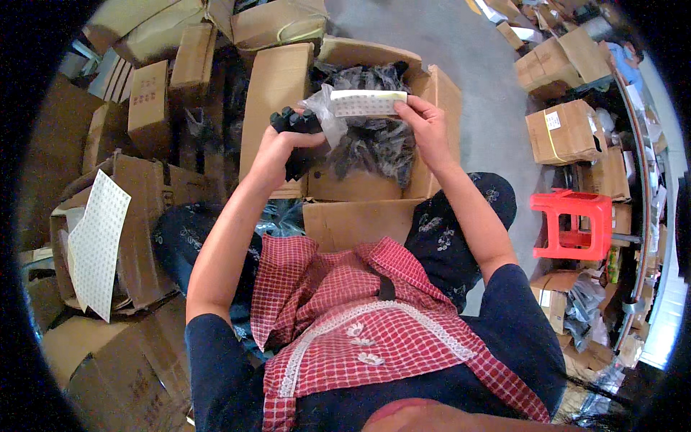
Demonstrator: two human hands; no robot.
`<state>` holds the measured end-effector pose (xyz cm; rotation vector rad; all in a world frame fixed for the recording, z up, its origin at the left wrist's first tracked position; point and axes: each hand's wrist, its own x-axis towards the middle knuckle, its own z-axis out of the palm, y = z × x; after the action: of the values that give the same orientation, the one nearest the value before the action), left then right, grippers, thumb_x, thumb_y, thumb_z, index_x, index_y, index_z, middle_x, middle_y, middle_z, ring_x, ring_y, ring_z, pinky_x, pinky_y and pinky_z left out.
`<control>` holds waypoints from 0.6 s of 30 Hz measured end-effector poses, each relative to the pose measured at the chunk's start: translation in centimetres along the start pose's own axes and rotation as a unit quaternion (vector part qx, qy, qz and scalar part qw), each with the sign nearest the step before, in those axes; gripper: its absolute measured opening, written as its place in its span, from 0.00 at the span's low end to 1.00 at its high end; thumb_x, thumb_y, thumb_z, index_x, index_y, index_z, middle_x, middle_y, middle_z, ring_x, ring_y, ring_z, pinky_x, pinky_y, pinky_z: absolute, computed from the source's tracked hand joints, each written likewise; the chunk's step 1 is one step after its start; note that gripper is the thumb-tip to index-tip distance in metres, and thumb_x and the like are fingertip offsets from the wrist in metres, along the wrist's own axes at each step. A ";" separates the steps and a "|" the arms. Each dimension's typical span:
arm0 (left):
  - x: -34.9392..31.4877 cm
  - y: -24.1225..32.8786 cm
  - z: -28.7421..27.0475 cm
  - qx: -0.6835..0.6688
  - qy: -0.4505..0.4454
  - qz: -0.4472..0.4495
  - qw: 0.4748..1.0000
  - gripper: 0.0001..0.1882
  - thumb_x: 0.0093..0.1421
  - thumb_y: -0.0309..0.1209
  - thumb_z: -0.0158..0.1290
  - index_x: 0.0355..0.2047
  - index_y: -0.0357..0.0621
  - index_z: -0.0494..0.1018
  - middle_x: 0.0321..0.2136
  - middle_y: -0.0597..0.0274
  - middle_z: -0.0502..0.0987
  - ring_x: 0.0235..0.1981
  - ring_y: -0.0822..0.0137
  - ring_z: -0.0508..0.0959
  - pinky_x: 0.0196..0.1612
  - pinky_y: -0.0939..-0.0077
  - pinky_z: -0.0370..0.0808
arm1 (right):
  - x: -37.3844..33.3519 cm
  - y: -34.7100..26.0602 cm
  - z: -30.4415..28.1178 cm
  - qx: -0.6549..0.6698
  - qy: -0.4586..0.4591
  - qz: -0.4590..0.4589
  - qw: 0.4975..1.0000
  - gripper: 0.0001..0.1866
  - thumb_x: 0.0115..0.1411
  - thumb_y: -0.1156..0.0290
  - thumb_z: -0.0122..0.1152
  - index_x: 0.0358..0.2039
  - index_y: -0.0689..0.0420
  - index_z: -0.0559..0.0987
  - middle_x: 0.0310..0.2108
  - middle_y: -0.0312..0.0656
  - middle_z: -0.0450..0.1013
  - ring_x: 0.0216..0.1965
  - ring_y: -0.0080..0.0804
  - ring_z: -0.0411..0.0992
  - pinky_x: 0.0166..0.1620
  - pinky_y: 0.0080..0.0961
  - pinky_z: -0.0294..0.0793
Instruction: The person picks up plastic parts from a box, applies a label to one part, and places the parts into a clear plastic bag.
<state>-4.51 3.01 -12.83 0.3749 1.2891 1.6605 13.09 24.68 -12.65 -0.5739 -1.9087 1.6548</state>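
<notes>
My left hand is closed round a bundle of black pieces with rounded ends; I cannot make out their exact kind. A crumpled clear plastic bag hangs at that bundle, beside the strip. Between thumb and fingers, my right hand pinches one end of a white strip of small printed stickers, stretched level toward the left hand. Below both hands stands an open cardboard box, its flaps spread. Black items in clear plastic bags fill it.
A larger white sticker sheet lies on an open carton at the left. Cartons are stacked at the far left. To the right stand a red plastic stool and a shelf with boxes. Another person is at the far right.
</notes>
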 end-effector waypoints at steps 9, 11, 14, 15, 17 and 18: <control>-0.6 0.9 0.6 -0.015 -0.036 -0.026 0.999 0.18 0.48 0.21 0.61 0.41 0.42 0.74 0.36 0.65 0.76 0.38 0.68 0.76 0.44 0.73 0.73 | -0.1 -2.3 0.3 0.159 -0.084 0.147 0.973 0.16 0.64 0.67 0.56 0.46 0.64 0.78 0.44 0.42 0.77 0.45 0.28 0.75 0.51 0.29 0.74; -0.7 0.9 0.9 -0.024 -0.034 -0.032 0.999 0.18 0.48 0.21 0.61 0.42 0.42 0.75 0.36 0.65 0.77 0.38 0.68 0.76 0.44 0.73 0.72 | -0.2 -2.5 1.1 0.196 -0.098 0.186 0.958 0.17 0.64 0.65 0.56 0.48 0.64 0.77 0.45 0.42 0.77 0.45 0.29 0.75 0.51 0.31 0.75; -0.7 1.0 1.1 -0.035 -0.010 -0.026 0.999 0.19 0.48 0.21 0.61 0.43 0.41 0.75 0.36 0.65 0.77 0.38 0.68 0.77 0.44 0.73 0.72 | -0.2 -3.2 1.6 0.184 -0.124 0.212 0.952 0.17 0.65 0.65 0.55 0.48 0.64 0.77 0.44 0.42 0.77 0.44 0.29 0.75 0.50 0.30 0.75; -0.8 1.3 1.1 -0.036 -0.008 -0.029 0.999 0.19 0.48 0.21 0.61 0.43 0.41 0.76 0.36 0.65 0.78 0.38 0.68 0.77 0.45 0.73 0.72 | 0.0 -2.7 1.7 0.181 -0.125 0.200 0.955 0.16 0.65 0.65 0.55 0.47 0.63 0.77 0.44 0.42 0.77 0.43 0.29 0.76 0.49 0.30 0.75; -0.8 1.5 1.2 -0.007 0.007 -0.013 1.000 0.19 0.47 0.21 0.61 0.42 0.40 0.76 0.36 0.64 0.78 0.39 0.68 0.77 0.45 0.73 0.72 | 0.3 -2.4 1.8 0.186 -0.123 0.203 0.954 0.16 0.65 0.65 0.55 0.48 0.63 0.76 0.44 0.42 0.77 0.43 0.29 0.76 0.48 0.30 0.75; -0.9 1.3 1.2 0.024 0.020 0.005 0.999 0.19 0.47 0.20 0.61 0.42 0.40 0.77 0.36 0.64 0.78 0.39 0.68 0.77 0.45 0.73 0.72 | 0.4 -2.4 1.9 0.189 -0.121 0.204 0.953 0.16 0.65 0.65 0.55 0.48 0.63 0.76 0.44 0.42 0.77 0.43 0.29 0.76 0.48 0.30 0.75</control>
<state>-3.86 2.99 -10.98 0.3786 1.3619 1.6544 11.64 23.12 -10.44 -0.6605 -1.6347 2.3846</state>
